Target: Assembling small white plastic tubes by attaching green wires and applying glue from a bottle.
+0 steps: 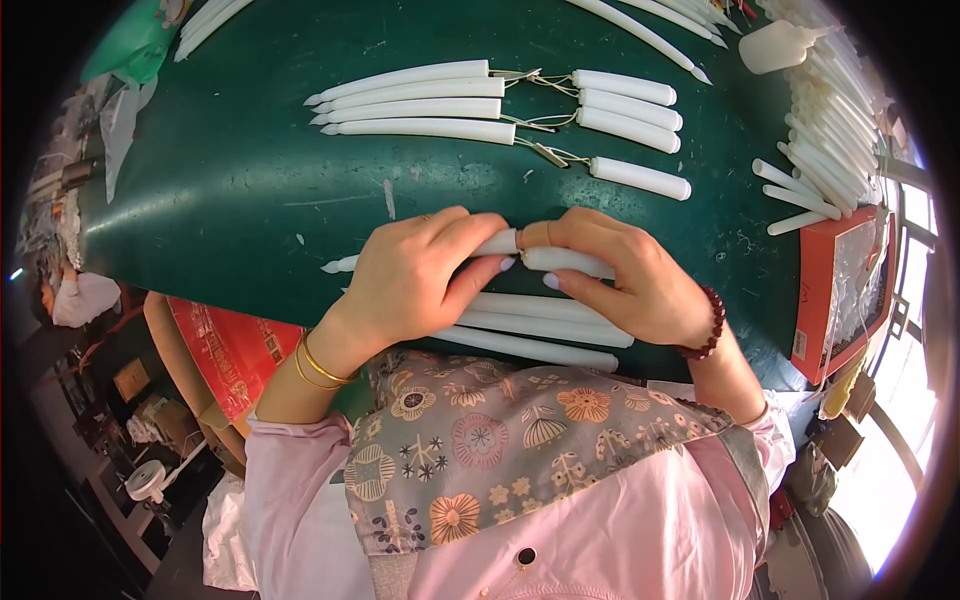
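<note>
My left hand (412, 268) is closed round a white flame-tipped candle stick (497, 243), its pointed tip showing past my wrist side. My right hand (628, 262) is closed on a short white tube (568, 262), its open end facing the candle stick's end. Fingertips of both hands nearly meet at the joint; whether the parts touch there cannot be made out. Just beyond lie several candle sticks (420, 131), each joined by thin wires to a short white tube (640, 178). Closer to my body, several long white sticks (540, 327) lie partly under my hands.
On the green table (230, 225), a pile of white tubes (835, 150) and a red box (818, 295) sit at the right. A white squeeze bottle (775, 48) stands far right. Green plastic bag (135, 45) at far left; red package (225, 350) in a carton beside the table.
</note>
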Tool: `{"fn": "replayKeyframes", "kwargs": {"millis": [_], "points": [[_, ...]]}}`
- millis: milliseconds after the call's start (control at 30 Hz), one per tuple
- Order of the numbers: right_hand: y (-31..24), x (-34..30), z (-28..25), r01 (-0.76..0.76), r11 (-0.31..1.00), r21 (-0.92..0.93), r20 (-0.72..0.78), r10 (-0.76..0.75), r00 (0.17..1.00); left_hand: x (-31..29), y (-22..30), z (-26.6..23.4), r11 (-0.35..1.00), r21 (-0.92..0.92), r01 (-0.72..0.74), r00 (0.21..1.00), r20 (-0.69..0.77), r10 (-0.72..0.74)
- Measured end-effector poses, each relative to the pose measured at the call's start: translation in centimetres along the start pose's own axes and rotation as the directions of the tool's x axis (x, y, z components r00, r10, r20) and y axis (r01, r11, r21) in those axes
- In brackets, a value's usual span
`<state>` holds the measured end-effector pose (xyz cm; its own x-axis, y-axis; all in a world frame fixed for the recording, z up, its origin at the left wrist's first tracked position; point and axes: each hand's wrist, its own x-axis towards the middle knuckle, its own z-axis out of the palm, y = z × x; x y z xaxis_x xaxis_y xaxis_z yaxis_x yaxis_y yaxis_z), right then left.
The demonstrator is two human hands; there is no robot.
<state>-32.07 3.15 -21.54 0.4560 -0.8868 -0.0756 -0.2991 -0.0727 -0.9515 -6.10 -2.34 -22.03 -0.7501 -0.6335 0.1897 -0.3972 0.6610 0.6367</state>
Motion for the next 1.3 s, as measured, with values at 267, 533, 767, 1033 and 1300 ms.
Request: {"fn": "replayKeyframes", "kwargs": {"millis": [267, 533, 767, 1033, 1300], "points": [[-1.1, -0.9, -0.3, -0.301, 0.947, 0.112, 0.092, 0.292, 0.952, -1.0, -0.4, 0.4, 0.997, 0.030, -0.074, 0.993, 0.094, 0.070], [-0.8, -1.5, 0.7, -0.107, 0.988, -0.107, -0.027, 0.104, 0.994, -0.6, -0.1, 0.3, 0.982, 0.136, -0.130, 0.991, 0.032, 0.127], [-1.2, -1.9, 0.9, -0.121, 0.975, -0.185, -0.032, 0.117, 0.993, -0.8, -0.3, 1.0, 0.982, 0.101, -0.158, 0.987, 0.022, 0.156], [-1.3, -2.0, 0.8, -0.419, 0.900, 0.121, 0.198, 0.392, 0.898, -1.1, 0.7, 1.1, 0.980, 0.079, -0.181, 0.978, 0.117, 0.171], [-1.3, -4.1, 2.0, -0.072, 0.987, -0.147, -0.074, 0.061, 0.995, -0.4, 1.6, 1.5, 0.962, 0.102, -0.253, 0.966, 0.082, 0.245]]}}
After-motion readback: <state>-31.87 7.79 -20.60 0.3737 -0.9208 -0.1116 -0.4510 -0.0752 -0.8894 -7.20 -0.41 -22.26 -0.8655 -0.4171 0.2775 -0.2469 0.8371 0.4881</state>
